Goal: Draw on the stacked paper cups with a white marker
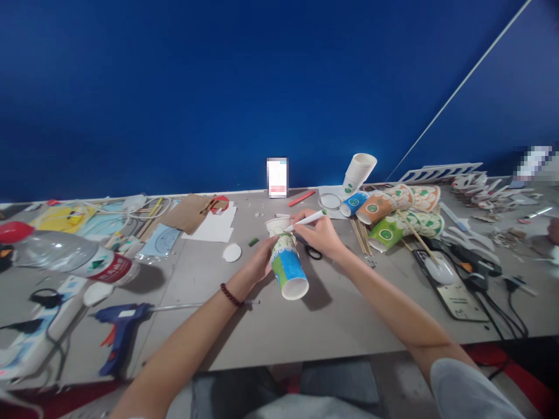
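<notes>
While holding decorated paper cups (pixel 290 265) end to end in the left grip (pixel 261 261), closed around their sides, pinches a white marker (pixel 312 219) in the right grip (pixel 322 234), with its tip at the far cup (pixel 274 226). Works over the middle of the bench (pixel 340 329), with the near cup's open mouth turned toward the near edge. Has bare surface from there down to that edge, and a smaller bare patch leftward, interrupted by a white disc (pixel 232 252) and a green scrap (pixel 254 241). Passes the left forearm over a thin rod (pixel 183 306), in line with a blue glue gun (pixel 126 331) near the near-left corner. Meets a power strip (pixel 56 317) and a bottle (pixel 74 256) toward the left edge. Faces cardboard (pixel 187 213), white paper (pixel 213 226) and an upright screen (pixel 278 177) along the far edge. Has black scissors (pixel 313 252) just beside the right wrist. Is hemmed in rightward by wooden sticks (pixel 361 237), green cups (pixel 384 233), orange cups (pixel 375 208), a phone (pixel 458 299) and a black glue gun (pixel 474 262).
</notes>
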The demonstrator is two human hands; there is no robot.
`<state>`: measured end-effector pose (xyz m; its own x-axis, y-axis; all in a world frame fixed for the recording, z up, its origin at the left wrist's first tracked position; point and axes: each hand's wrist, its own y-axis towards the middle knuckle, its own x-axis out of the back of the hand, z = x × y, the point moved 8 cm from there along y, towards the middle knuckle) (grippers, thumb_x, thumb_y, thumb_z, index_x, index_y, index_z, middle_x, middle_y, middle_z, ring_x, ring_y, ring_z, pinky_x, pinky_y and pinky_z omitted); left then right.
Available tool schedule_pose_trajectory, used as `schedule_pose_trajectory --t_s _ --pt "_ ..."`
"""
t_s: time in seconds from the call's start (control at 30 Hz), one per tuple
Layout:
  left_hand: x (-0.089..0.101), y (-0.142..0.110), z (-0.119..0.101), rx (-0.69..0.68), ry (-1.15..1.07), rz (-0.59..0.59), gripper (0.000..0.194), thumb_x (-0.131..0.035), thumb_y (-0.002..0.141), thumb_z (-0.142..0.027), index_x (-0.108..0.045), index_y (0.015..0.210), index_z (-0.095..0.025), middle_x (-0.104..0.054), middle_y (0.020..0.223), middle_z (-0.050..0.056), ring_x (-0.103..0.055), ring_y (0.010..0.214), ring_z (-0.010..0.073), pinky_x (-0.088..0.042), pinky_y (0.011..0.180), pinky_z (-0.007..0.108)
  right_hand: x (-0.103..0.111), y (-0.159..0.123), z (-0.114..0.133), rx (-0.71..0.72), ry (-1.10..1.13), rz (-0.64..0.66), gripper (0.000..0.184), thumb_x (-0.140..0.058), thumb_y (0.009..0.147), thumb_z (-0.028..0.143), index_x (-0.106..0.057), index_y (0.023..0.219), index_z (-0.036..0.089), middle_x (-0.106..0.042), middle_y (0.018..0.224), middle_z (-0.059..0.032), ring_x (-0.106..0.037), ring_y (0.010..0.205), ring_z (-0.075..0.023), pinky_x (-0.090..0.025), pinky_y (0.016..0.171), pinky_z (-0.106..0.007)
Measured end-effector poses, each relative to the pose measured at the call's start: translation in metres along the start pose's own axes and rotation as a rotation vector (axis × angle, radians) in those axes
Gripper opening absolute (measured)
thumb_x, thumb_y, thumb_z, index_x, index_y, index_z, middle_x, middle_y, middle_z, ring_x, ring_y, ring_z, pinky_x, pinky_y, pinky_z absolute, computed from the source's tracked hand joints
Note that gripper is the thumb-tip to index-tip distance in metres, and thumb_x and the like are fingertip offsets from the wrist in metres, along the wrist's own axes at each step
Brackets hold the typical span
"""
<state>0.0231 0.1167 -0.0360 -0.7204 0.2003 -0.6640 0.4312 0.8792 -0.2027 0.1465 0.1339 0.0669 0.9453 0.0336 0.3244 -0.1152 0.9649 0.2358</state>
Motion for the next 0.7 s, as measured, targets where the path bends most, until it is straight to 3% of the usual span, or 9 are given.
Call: schedule_pose_trajectory --t_s 0.7 --pt "-0.0002 0.0012 0.0024 0.009 0.039 0.039 0.045 -0.069 0.076 -0.043 -0.069 0.104 -0.007 -0.074 0.09 0.014 -0.07 0.085 0.0269 -0.054 0.076 0.034 0.001 -0.0008 -0.0046 -0.038 0.071 -0.038 0.008 -0.057 0.068 0.019 -0.063 0.073 0.02 -0.068 0.062 0.0 -0.066 0.063 -0.0175 -0.05 0.057 -0.025"
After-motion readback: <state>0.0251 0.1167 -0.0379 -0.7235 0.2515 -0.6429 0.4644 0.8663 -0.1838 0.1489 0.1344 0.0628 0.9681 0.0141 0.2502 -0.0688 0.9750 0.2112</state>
